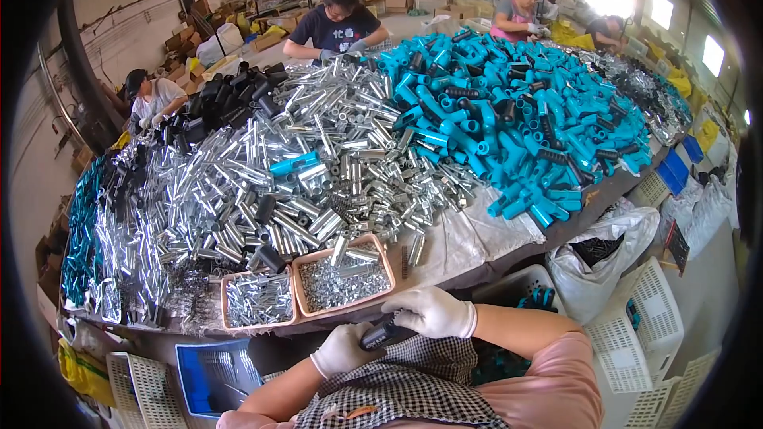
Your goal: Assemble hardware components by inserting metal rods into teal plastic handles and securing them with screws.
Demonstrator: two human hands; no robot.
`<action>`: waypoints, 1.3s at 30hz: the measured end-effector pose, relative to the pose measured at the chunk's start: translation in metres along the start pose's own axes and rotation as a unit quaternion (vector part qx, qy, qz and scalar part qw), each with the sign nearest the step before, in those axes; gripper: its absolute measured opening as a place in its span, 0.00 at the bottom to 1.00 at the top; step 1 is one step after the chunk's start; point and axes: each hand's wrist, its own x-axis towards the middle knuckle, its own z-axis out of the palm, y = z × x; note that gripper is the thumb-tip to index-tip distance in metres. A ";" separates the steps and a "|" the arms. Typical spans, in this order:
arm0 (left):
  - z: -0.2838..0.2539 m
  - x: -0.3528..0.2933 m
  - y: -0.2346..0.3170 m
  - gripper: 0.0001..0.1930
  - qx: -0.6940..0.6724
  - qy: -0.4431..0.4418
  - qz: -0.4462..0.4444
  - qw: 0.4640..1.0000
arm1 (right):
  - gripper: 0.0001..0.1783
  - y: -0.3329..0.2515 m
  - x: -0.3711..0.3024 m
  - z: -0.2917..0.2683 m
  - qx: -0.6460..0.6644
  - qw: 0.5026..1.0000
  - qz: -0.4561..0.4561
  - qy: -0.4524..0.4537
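Observation:
My left hand [343, 350], in a white glove, is wrapped round a black cylindrical plastic part [377, 336] in front of my checked apron. From the right, my white-gloved right hand [434, 312] closes its bent fingers on the upper end of the same part. Its far tip is covered by those fingers. Just beyond my hands, at the table's near edge, a shallow tray [342, 280] holds small metal pieces. Left of it, another tray [259, 299] contains short metal pins. Behind the trays spreads a heap of shiny metal tubes [238, 191].
Teal plastic handles [509, 111] are piled at the table's right, black parts [230, 99] at its far left. White crates [636, 330] and a white sack [612, 246] stand right of me; a blue crate [211, 377] is low on the left. Several people work around the table.

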 end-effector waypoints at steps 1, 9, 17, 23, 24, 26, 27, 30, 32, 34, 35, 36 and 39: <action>0.000 0.003 -0.001 0.21 -0.054 0.006 0.017 0.998 | 0.12 0.000 -0.002 -0.001 -0.013 1.000 0.006 0.018; -0.006 0.021 0.006 0.22 0.080 -0.004 0.013 0.997 | 0.34 0.019 -0.012 -0.013 -0.026 0.986 0.042 -0.160; 0.011 0.013 -0.006 0.22 0.037 0.120 0.008 0.992 | 0.53 0.132 0.047 -0.194 -0.513 0.800 0.269 0.158; 0.006 -0.004 0.006 0.21 0.021 0.092 -0.017 0.995 | 0.27 0.223 0.043 -0.239 -0.554 0.762 0.302 0.144; 0.006 -0.007 0.005 0.21 0.022 0.101 -0.019 0.994 | 0.26 0.222 0.049 -0.233 -0.545 0.772 0.285 0.162; 0.006 -0.014 0.002 0.21 0.011 0.094 -0.009 0.995 | 0.29 0.215 0.053 -0.221 -0.486 0.810 0.212 0.250; 0.006 -0.016 0.001 0.21 0.021 0.098 -0.016 0.995 | 0.30 0.203 0.059 -0.211 -0.446 0.826 0.172 0.299; 0.003 -0.024 -0.005 0.21 0.001 0.152 0.027 0.988 | 0.32 0.147 0.063 -0.174 -0.003 0.925 0.099 0.366; 0.001 -0.030 -0.009 0.21 0.001 0.181 0.043 0.983 | 0.32 0.095 0.063 -0.136 0.302 0.888 0.173 0.300; -0.002 -0.038 -0.012 0.21 0.040 0.178 0.011 0.983 | 0.31 0.057 0.061 -0.086 0.434 0.781 0.386 0.229; -0.007 -0.036 -0.008 0.21 0.064 0.172 0.020 0.983 | 0.35 0.083 0.039 -0.064 0.532 0.691 0.459 0.169; -0.009 -0.039 -0.012 0.18 0.090 0.185 0.031 0.978 | 0.39 0.031 0.036 -0.058 0.528 0.653 0.542 -0.020; -0.019 -0.049 -0.017 0.16 0.141 0.192 0.033 0.971 | 0.39 0.003 0.000 -0.021 0.562 0.594 0.558 -0.142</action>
